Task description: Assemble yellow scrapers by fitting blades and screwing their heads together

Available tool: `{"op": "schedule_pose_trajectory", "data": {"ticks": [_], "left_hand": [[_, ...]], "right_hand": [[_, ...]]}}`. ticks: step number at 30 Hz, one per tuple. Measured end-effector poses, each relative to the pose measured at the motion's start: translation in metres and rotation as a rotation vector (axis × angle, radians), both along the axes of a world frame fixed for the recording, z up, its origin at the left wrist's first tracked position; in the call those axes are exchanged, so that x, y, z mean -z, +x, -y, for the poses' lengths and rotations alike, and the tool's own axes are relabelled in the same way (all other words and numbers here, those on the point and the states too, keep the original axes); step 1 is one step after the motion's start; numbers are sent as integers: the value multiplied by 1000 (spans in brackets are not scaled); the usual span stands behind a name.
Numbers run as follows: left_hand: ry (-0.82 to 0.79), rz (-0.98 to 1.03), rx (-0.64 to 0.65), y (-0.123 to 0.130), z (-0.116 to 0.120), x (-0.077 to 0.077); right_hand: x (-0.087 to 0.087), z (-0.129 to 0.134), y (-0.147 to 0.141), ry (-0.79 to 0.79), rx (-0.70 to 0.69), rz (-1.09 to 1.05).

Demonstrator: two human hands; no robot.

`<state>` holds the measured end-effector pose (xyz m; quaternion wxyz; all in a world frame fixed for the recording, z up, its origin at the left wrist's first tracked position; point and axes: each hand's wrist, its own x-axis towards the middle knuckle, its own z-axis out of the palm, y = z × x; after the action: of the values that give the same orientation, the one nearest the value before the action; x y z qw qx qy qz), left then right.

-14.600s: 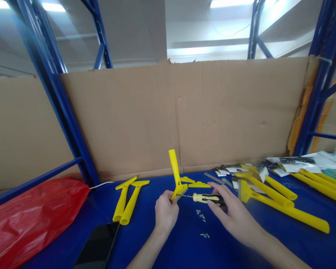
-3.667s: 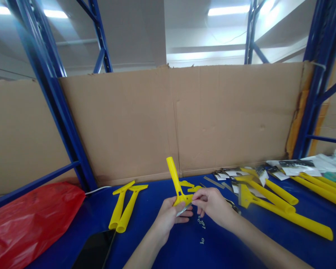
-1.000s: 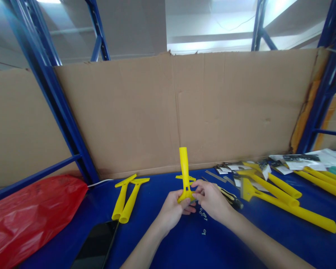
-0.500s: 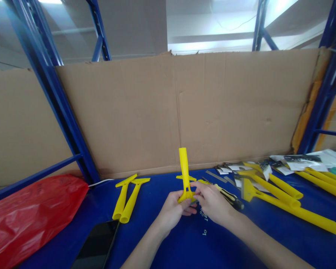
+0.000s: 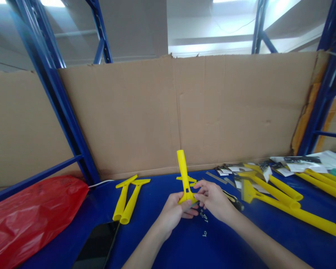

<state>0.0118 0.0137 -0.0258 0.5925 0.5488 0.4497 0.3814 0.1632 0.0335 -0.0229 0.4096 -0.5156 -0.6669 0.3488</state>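
Observation:
My left hand (image 5: pixel 175 209) grips the wide head of a yellow scraper (image 5: pixel 183 168), whose hollow handle points up and leans slightly left. A greyish edge, perhaps a blade, shows under the head. At the head's right side, the fingers of my right hand (image 5: pixel 212 198) are pinched together; whatever they hold is too small to make out. Small metal screws and nuts (image 5: pixel 203 216) lie on the blue table just below my hands, with another small metal piece (image 5: pixel 204 234) nearer me. Behind the held scraper are flat yellow scraper parts (image 5: pixel 192 179), partly hidden. A screwdriver (image 5: pixel 235 201) lies behind my right hand.
Two yellow scraper handles (image 5: pixel 131 201) lie left, beside a black phone (image 5: pixel 98 244) and a red plastic bag (image 5: pixel 36 216). Right are long yellow scrapers (image 5: pixel 296 215), loose blades (image 5: pixel 217 177) and packaged pieces (image 5: pixel 305 163). A cardboard wall (image 5: pixel 212 112) closes the back.
The scraper's handle has tipped slightly left. My right hand has shifted a little to the right, its fingers still pinched by the scraper's head.

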Motion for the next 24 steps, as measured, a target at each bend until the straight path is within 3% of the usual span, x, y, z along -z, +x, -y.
{"op": "schedule_pose_trajectory", "data": {"ticks": [7,15,24], "left_hand": [[-1,2,4,0,1,-2],[-2,-16,-15,1,2,-3],[9,-5,-14,0,1,-1]], "right_hand": [[1,-1,0,-3,10,5],[-3,9,-2,136,11,199],[-10,9,5,163,72,367]]}}
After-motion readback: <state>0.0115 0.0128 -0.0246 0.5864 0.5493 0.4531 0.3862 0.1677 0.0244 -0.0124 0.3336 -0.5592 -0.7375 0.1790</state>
